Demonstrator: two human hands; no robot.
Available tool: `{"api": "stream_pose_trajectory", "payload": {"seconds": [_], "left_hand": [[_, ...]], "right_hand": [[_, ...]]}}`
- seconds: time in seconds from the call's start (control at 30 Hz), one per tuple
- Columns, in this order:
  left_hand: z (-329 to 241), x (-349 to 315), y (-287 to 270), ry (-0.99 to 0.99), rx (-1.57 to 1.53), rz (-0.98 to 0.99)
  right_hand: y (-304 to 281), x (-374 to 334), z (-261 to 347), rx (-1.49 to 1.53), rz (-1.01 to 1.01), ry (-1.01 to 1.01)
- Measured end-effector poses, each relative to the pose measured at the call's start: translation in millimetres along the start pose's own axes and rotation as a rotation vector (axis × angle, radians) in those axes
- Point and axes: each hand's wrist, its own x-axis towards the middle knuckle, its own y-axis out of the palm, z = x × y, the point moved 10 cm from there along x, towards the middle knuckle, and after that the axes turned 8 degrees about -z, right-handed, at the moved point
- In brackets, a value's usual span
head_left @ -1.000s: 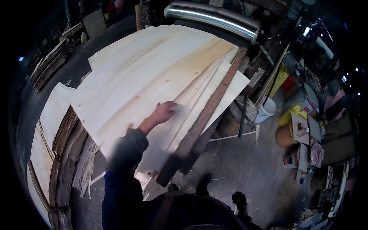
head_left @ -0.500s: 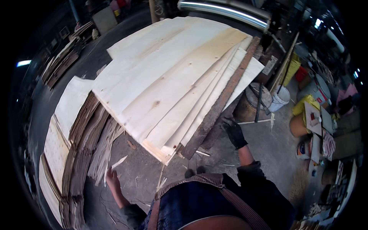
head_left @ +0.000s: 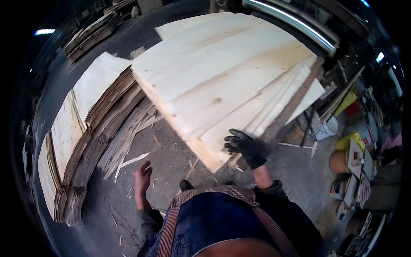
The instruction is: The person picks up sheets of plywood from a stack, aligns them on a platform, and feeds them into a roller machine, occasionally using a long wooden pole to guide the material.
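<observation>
A stack of pale wood veneer sheets lies in front of me, its sheets fanned out unevenly along the right side. Over its near right corner is my right hand, in a black glove, fingers spread and nothing held; whether they touch the top sheet I cannot tell. A long, narrow brown board runs along the stack's right edge, and its near end is blurred beside the glove. My bare left hand hangs above the floor left of the stack, fingers loosely bent, apart and empty.
More veneer piles with ragged edges curve along the left. Wood scraps litter the floor. At right stand a white bucket, a brown tub and a yellow bag. A shiny metal roller lies beyond the stack.
My right hand has moved left, from beside the brown board to over the stack's near corner. My left hand is slightly higher and further right. The whole view has turned, shifting the stack rightward.
</observation>
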Motion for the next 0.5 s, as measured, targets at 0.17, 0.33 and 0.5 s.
{"api": "stream_pose_trajectory", "payload": {"seconds": [0.17, 0.33, 0.5], "left_hand": [[25.1, 56.3, -45.7, 0.056, -0.025, 0.025], [91.6, 88.2, -91.3, -0.026, 0.136, 0.059], [131.8, 128.2, -90.3, -0.096, -0.029, 0.186]], "right_hand": [[-15.5, 24.4, -22.1, -0.255, -0.407, -0.101], [1.8, 34.5, -5.9, -0.339, -0.506, -0.140], [28.1, 65.5, -16.6, -0.561, -0.674, -0.211]]}}
